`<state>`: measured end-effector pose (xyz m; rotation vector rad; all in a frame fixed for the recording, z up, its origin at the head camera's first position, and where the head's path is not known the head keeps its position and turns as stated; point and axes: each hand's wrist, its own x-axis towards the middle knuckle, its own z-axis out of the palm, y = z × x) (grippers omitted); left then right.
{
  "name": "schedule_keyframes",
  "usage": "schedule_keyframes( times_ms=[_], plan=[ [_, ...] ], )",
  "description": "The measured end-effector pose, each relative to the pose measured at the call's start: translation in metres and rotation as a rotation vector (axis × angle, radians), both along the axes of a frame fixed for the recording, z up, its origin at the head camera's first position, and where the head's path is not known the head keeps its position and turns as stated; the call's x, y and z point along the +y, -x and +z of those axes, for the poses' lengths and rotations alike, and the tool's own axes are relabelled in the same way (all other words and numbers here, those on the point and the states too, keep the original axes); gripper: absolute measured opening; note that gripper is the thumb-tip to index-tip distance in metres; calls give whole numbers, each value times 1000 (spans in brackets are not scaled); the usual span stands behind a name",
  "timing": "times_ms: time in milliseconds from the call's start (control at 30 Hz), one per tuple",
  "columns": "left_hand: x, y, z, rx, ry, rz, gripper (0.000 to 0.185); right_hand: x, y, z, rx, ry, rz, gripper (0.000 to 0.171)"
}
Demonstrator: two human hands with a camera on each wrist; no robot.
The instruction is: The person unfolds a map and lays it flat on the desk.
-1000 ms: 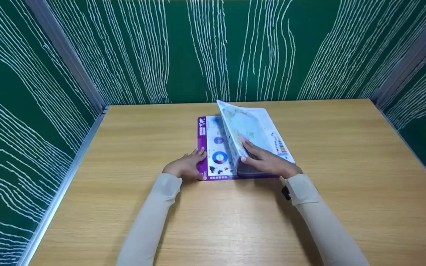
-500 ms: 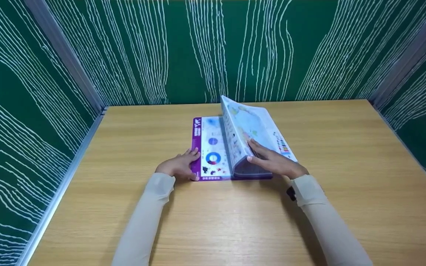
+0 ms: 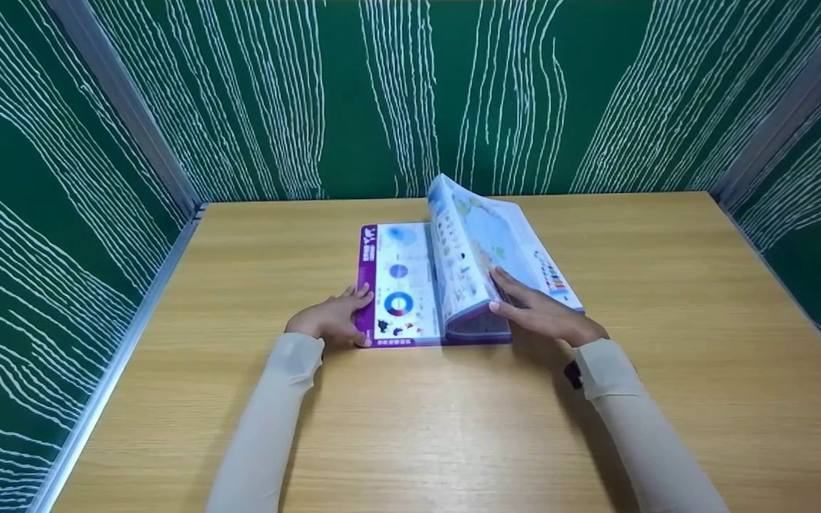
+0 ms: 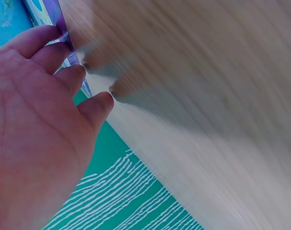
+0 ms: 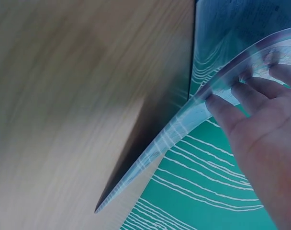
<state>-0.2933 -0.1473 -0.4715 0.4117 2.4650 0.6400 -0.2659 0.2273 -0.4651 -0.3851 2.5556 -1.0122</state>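
Note:
A flexible, glossy map sheet [image 3: 410, 246] with a purple border lies on the table, bent up in its middle. Its left part is flat and carries blue charts. The raised part leans right and shows a world map [image 3: 503, 228] on top and small icons on its left face. My left hand [image 3: 328, 320] rests at the purple left edge with spread fingers; in the left wrist view those fingers [image 4: 69, 76] touch that edge. My right hand [image 3: 542, 313] holds the raised fold near its front edge. In the right wrist view its fingers [image 5: 227, 112] lie against the glossy surface, thumb hidden.
The wooden table [image 3: 417, 427] extends around the map on all sides. Green panels [image 3: 382, 85] with white wavy lines stand along the back and both sides, with grey posts [image 3: 125, 100] in the corners.
My left hand and the purple left edge have slid left. My right hand has moved right with the raised fold, which stands higher, and more of its icon-covered left face shows.

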Motion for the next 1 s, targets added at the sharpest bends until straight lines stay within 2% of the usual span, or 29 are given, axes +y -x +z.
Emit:
schedule_keyframes(
  times_ms=[367,633,867,1000],
  plan=[
    [-12,-1,1,-14,-13,41,95,9,-1,-5,4,-9,-6,84],
    [-22,0,-2,1,-2,-11,93,16,-2,-8,22,78,31,81],
    [-31,1,0,-20,-5,46,93,23,-1,-8,9,25,-4,80],
    [-36,2,2,-10,11,55,92,26,-1,-9,-8,-1,-31,80]
  ],
)
